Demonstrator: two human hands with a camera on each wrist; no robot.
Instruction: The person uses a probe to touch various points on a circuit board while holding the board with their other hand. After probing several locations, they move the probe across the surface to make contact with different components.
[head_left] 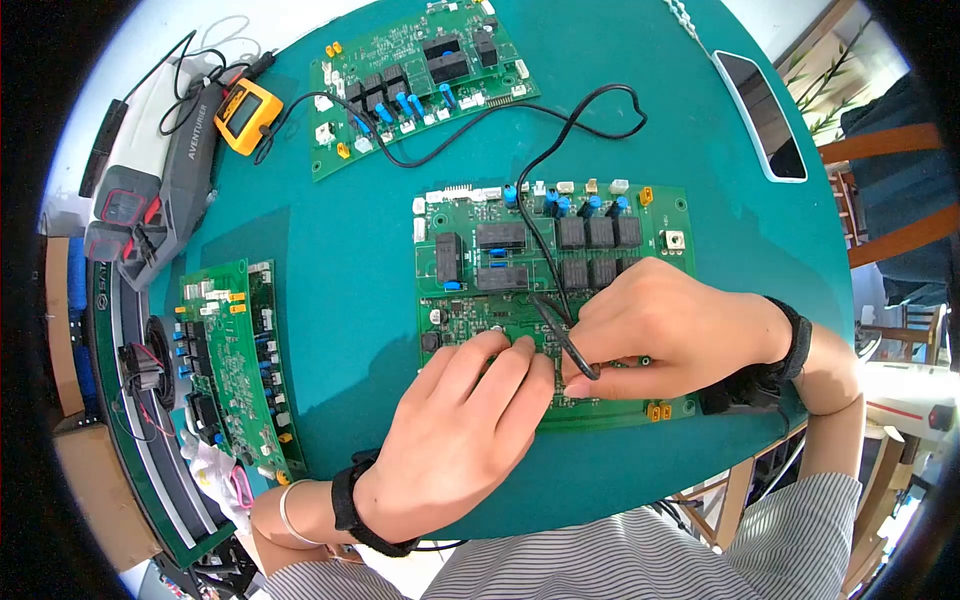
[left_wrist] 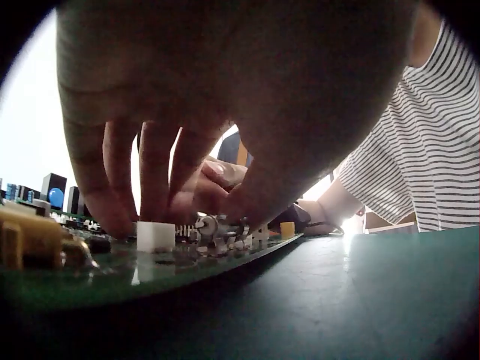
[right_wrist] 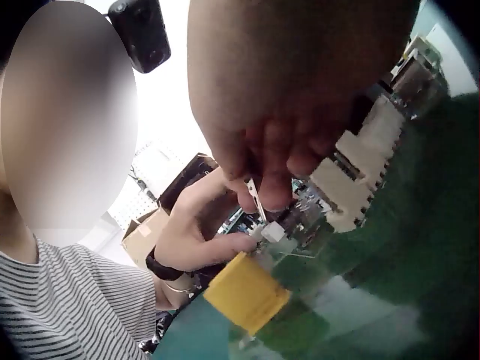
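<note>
Teal tabletop [head_left: 340, 260] carries a green circuit board [head_left: 500, 250] at centre. Left hand [head_left: 465, 430] rests straight fingertips on its lower edge; right hand [head_left: 670, 325], beside it, pinches a black probe [head_left: 565, 340] against the board.

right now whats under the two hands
The middle circuit board lies under both. The left hand rests fingertips on it; the right hand holds a black probe to it. The parts beneath the palms are hidden.

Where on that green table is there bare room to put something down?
Bare mat lies between the middle board, the left board and the top board. Another patch: between the middle board and the phone. Crowded around both hands.
</note>
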